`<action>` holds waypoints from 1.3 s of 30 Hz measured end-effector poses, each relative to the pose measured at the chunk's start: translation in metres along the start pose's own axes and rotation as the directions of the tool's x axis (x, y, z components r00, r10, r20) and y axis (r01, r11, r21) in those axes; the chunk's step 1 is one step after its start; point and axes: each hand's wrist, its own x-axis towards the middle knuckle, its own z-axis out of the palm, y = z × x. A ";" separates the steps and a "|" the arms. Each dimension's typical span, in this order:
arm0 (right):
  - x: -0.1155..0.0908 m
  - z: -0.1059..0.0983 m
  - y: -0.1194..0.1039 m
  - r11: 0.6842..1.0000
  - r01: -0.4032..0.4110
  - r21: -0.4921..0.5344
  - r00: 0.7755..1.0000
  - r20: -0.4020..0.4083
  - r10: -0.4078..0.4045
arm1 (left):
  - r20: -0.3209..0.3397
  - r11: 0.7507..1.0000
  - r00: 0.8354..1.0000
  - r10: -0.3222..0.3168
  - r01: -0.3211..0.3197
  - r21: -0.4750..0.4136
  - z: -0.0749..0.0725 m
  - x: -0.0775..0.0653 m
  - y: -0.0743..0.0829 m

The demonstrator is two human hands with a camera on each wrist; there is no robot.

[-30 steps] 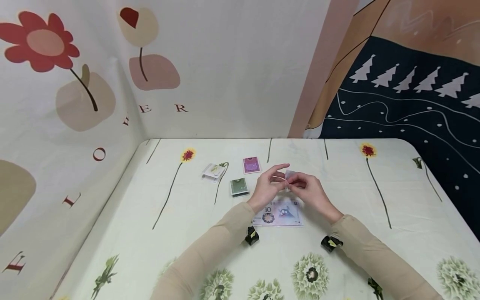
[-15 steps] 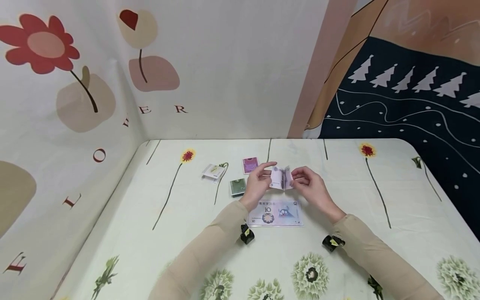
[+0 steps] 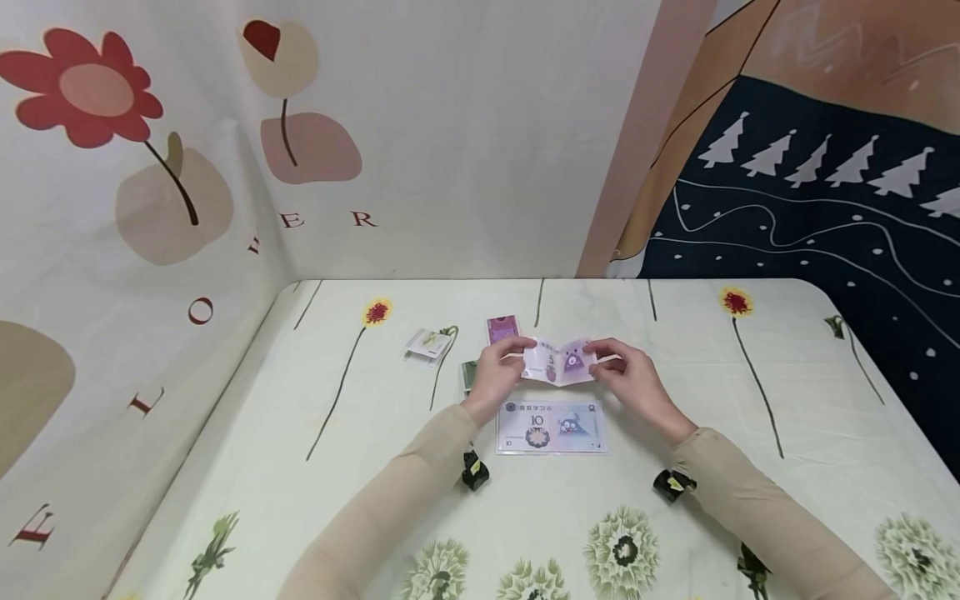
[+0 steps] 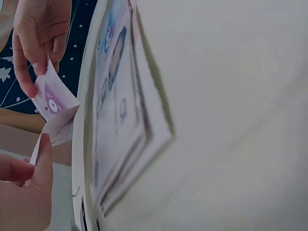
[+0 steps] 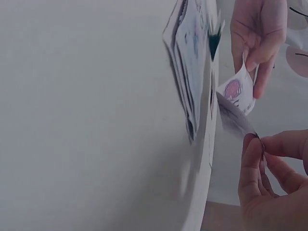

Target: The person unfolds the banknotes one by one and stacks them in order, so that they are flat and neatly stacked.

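Between both hands a small purple banknote (image 3: 558,363) is held up off the table, its middle crease bent into a shallow V. My left hand (image 3: 498,371) pinches its left end; my right hand (image 3: 630,377) pinches the right end between thumb and fingers. In the left wrist view the note (image 4: 55,103) shows a purple cartoon figure on one half. Just nearer than the hands, a flat stack of pale purple-blue notes (image 3: 551,427) printed with a 10 lies on the table; the right wrist view shows the stack's (image 5: 190,62) layered edges.
Beyond my left hand lie a magenta folded note (image 3: 502,328) and a green folded note (image 3: 468,375), partly covered by that hand. Further left stands a pale folded note (image 3: 429,344). Flower-print cloth covers the table (image 3: 375,500); a patterned curtain wall (image 3: 465,150) rises behind.
The purple note, folded small a second ago, is now spread out between the hands. My left hand has moved left and now covers part of the green note.
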 end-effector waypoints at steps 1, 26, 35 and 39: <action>0.000 0.000 0.002 1.000 -0.003 -0.006 1.000 0.000 0.003 | -0.002 1.000 1.000 0.001 -0.001 0.017 -0.002 0.000 -0.001; 0.005 -0.010 0.009 0.991 -0.045 0.122 0.997 0.061 0.038 | 0.114 0.983 0.993 0.017 -0.038 0.178 -0.034 -0.007 -0.008; 0.009 -0.010 0.013 0.984 -0.117 0.137 0.988 0.117 0.102 | 0.128 0.982 0.992 -0.007 -0.017 0.185 -0.041 -0.007 -0.006; 0.010 -0.011 0.015 0.982 -0.120 0.145 0.984 0.148 0.098 | 0.145 0.981 0.989 -0.018 -0.011 0.195 -0.044 -0.008 -0.007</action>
